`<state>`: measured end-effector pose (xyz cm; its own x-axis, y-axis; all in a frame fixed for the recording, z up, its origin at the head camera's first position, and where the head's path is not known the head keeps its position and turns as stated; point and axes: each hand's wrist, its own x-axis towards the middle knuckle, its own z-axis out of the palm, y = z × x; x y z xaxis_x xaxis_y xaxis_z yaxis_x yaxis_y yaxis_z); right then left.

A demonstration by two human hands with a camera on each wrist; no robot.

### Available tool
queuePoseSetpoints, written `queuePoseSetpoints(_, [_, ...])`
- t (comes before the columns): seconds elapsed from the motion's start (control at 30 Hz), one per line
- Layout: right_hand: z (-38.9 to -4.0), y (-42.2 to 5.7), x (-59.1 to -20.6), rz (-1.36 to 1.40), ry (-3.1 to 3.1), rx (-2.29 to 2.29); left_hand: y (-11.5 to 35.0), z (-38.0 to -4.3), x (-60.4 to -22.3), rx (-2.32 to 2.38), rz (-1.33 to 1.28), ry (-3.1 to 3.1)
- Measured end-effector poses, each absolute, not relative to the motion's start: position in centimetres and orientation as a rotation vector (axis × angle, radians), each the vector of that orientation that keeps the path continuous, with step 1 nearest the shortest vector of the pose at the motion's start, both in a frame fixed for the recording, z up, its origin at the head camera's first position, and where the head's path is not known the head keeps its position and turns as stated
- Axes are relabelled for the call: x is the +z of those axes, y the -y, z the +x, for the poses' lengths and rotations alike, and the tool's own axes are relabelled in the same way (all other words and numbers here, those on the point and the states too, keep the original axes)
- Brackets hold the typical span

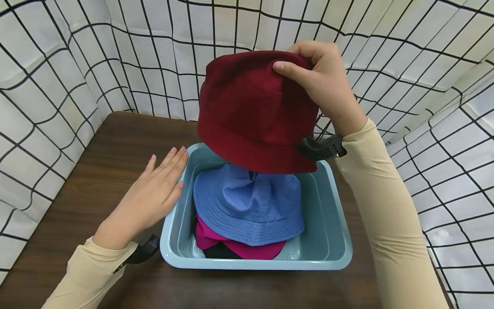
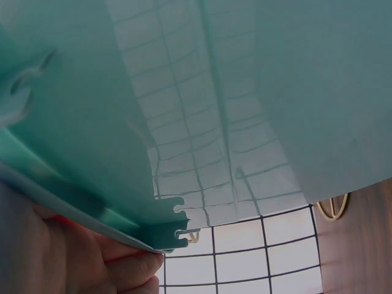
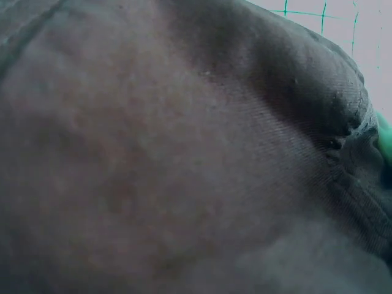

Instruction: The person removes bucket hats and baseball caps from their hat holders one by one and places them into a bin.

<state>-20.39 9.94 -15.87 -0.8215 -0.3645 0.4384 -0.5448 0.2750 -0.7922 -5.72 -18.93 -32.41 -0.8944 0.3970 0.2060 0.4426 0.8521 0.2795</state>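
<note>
In the head view my right hand (image 1: 324,81) pinches the crown of a dark red bucket hat (image 1: 254,111) and holds it up above the far side of a light blue plastic basin (image 1: 332,253). A blue bucket hat (image 1: 251,206) lies in the basin, on top of a magenta cloth item (image 1: 247,249) and something dark (image 1: 221,251). My left hand (image 1: 150,193), fingers straight, rests against the basin's left rim. The left wrist view shows the basin's outer wall (image 2: 233,110) and the fingers (image 2: 131,269) under its rim. Blurred hat fabric (image 3: 184,147) fills most of the right wrist view.
The basin stands on a dark brown wooden table (image 1: 115,146). White walls with a black grid pattern (image 1: 162,51) rise behind the table and at both sides. A black strap device (image 1: 320,148) is on the right wrist and another (image 1: 144,251) on the left.
</note>
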Motion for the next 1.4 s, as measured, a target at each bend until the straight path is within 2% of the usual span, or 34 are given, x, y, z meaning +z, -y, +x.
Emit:
queuePoseSetpoints(0.33, [-17.6,-10.7,-14.9,0.949,2.353,1.644,18.9,-5.8,-32.4,-0.5,-0.633,2.88])
queuePoseSetpoints(0.8, [-13.7,-13.4,-15.8,1.111,2.431,1.78,18.9,-5.7,-32.6,-0.537,-0.634,2.855])
queuePoseSetpoints(1.17, [-11.7,-14.8,-18.8,1.191,2.699,1.719,19.0,-5.6,-32.3,-0.489,-0.657,2.89])
queuePoseSetpoints(1.4, [-13.5,-14.7,-22.7,0.96,2.858,1.889,18.9,-5.8,-32.3,-0.487,-0.671,2.891])
